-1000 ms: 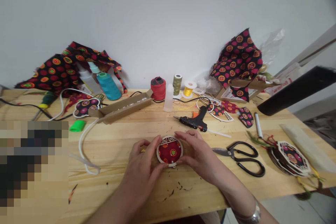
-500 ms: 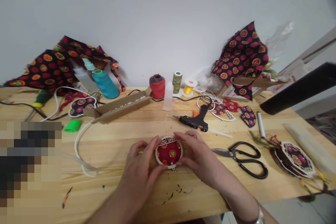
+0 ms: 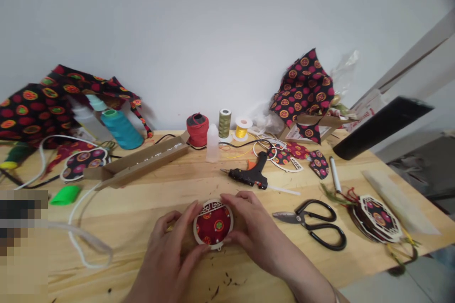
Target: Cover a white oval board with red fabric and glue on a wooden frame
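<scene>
A round ornament (image 3: 213, 224) with a white fretwork frame and red patterned fabric lies flat on the wooden table (image 3: 142, 203) in front of me. My left hand (image 3: 170, 246) curls round its left rim, thumb and fingers pressed to the edge. My right hand (image 3: 254, 229) grips its right rim the same way. Both hands hold the ornament against the tabletop. A black hot glue gun (image 3: 249, 176) lies just beyond it, and black scissors (image 3: 313, 222) lie to the right.
Thread spools (image 3: 197, 129) and a small bottle (image 3: 212, 144) stand at the back. A long cardboard box (image 3: 138, 161), a teal cone (image 3: 121, 128) and white cord (image 3: 81, 241) are left. Patterned fabric (image 3: 302, 87), finished ornaments (image 3: 378, 210) and a pen (image 3: 334, 174) are right.
The view has swung to the right and dipped, so everything sits further left and lower in frame. Both hands keep the same grip on the ornament.
</scene>
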`<state>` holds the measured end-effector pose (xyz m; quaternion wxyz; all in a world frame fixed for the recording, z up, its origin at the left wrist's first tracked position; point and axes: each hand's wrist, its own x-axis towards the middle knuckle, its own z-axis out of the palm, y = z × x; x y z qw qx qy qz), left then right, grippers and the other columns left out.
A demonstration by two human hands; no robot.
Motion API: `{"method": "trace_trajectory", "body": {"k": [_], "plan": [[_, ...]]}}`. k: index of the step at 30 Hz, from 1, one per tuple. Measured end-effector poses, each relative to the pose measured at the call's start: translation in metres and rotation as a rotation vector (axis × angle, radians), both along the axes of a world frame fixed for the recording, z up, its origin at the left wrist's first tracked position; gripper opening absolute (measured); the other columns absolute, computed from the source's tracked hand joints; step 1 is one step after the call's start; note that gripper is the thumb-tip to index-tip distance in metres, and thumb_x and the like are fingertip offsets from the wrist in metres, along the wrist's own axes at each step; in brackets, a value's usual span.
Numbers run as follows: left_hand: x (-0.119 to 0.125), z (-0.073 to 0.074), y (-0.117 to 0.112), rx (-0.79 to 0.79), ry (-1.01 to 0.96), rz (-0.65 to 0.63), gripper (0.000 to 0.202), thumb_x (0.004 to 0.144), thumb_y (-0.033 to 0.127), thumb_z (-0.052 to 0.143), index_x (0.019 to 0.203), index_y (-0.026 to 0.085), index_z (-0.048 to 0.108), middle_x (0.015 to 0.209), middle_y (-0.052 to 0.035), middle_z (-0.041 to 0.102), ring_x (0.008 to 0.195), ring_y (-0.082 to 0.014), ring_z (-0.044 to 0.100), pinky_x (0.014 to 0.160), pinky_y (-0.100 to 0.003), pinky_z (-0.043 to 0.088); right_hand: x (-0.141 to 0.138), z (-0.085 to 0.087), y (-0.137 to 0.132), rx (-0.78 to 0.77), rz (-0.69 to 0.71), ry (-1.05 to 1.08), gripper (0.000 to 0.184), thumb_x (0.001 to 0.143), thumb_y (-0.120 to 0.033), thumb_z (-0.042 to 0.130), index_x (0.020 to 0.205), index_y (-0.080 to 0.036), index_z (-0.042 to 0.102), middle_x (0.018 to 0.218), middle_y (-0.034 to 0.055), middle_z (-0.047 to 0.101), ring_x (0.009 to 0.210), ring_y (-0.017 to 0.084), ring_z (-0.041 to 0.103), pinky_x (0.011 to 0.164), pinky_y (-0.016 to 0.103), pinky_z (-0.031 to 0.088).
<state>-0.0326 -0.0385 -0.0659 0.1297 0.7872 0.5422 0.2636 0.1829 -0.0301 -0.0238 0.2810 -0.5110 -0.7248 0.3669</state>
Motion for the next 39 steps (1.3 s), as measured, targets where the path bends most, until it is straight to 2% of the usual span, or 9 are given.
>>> {"method": "trace_trajectory", "body": {"k": [14,18,22,24,26,28,31,34,39], "plan": [[-0.002,0.000,0.007,0.115,-0.001,0.029,0.049,0.080,0.037,0.055,0.127,0.025,0.047,0.107,-0.0086,0.063,0.096,-0.0279,0.062,0.077,-0.043,0.056,0.003,0.012,0.000,0.062,0.030,0.023,0.064,0.072,-0.013,0.072,0.129,-0.025,0.047,0.121,0.0028,0.056,0.115,0.018,0.043,0.102,0.030,0.036],[-0.003,-0.002,0.007,0.115,-0.026,0.025,0.049,0.080,0.037,0.055,0.127,0.029,0.046,0.108,-0.0065,0.065,0.097,-0.0273,0.062,0.078,-0.042,0.056,0.002,0.022,-0.009,0.139,0.001,0.033,0.050,0.078,-0.021,0.067,0.125,-0.028,0.052,0.129,0.0032,0.053,0.119,0.019,0.043,0.103,0.033,0.035],[-0.006,-0.012,0.008,0.091,-0.037,0.027,0.052,0.080,0.040,0.055,0.130,0.031,0.044,0.111,-0.0067,0.064,0.099,-0.0282,0.061,0.079,-0.043,0.055,0.016,0.032,-0.012,0.221,-0.049,-0.071,0.030,0.082,-0.023,0.061,0.112,-0.025,0.061,0.112,0.0050,0.062,0.108,0.019,0.051,0.095,0.032,0.042],[-0.008,-0.018,0.007,0.084,-0.042,0.038,0.053,0.080,0.040,0.054,0.131,0.031,0.043,0.113,-0.0072,0.063,0.101,-0.0288,0.060,0.081,-0.044,0.054,0.034,0.036,-0.004,0.246,-0.123,-0.226,0.015,0.083,-0.021,0.057,0.095,-0.022,0.066,0.096,0.0045,0.067,0.096,0.019,0.057,0.086,0.030,0.046],[-0.009,-0.022,0.006,0.077,-0.048,0.034,0.055,0.081,0.039,0.054,0.133,0.031,0.041,0.116,-0.0074,0.062,0.104,-0.0295,0.057,0.084,-0.046,0.052,0.058,0.037,0.013,0.233,-0.254,-0.480,0.016,0.085,-0.019,0.052,0.082,-0.022,0.068,0.085,0.0036,0.068,0.086,0.018,0.060,0.078,0.028,0.048],[-0.009,-0.024,0.005,0.079,-0.061,0.018,0.057,0.082,0.038,0.053,0.136,0.032,0.037,0.120,-0.0068,0.060,0.108,-0.0294,0.055,0.087,-0.046,0.051,0.084,0.037,0.035,0.216,-0.343,-0.579,0.020,0.085,-0.021,0.050,0.075,-0.020,0.068,0.080,0.0049,0.069,0.081,0.020,0.061,0.075,0.030,0.047],[-0.009,-0.022,0.004,0.092,-0.092,0.005,0.057,0.083,0.037,0.051,0.138,0.033,0.034,0.125,-0.0056,0.057,0.112,-0.0286,0.053,0.089,-0.044,0.050,0.114,0.034,0.065,0.193,-0.452,-0.708,0.020,0.082,-0.018,0.050,0.080,-0.018,0.070,0.082,0.0076,0.069,0.081,0.022,0.061,0.072,0.031,0.045],[-0.009,-0.016,0.004,0.097,-0.106,0.007,0.056,0.084,0.036,0.050,0.137,0.032,0.034,0.126,-0.0051,0.057,0.113,-0.0273,0.053,0.089,-0.042,0.051,0.126,0.032,0.083,0.197,-0.432,-0.808,0.019,0.081,-0.018,0.052,0.082,-0.017,0.071,0.089,0.0091,0.069,0.090,0.022,0.058,0.078,0.029,0.041],[-0.008,-0.003,0.004,0.145,-0.056,-0.013,0.055,0.083,0.032,0.052,0.136,0.030,0.036,0.122,-0.0066,0.060,0.108,-0.0259,0.058,0.084,-0.040,0.055,0.121,0.025,0.092,0.231,-0.315,-0.890,0.016,0.081,-0.020,0.053,0.081,-0.016,0.069,0.094,0.0119,0.066,0.097,0.025,0.053,0.082,0.031,0.037]]}}
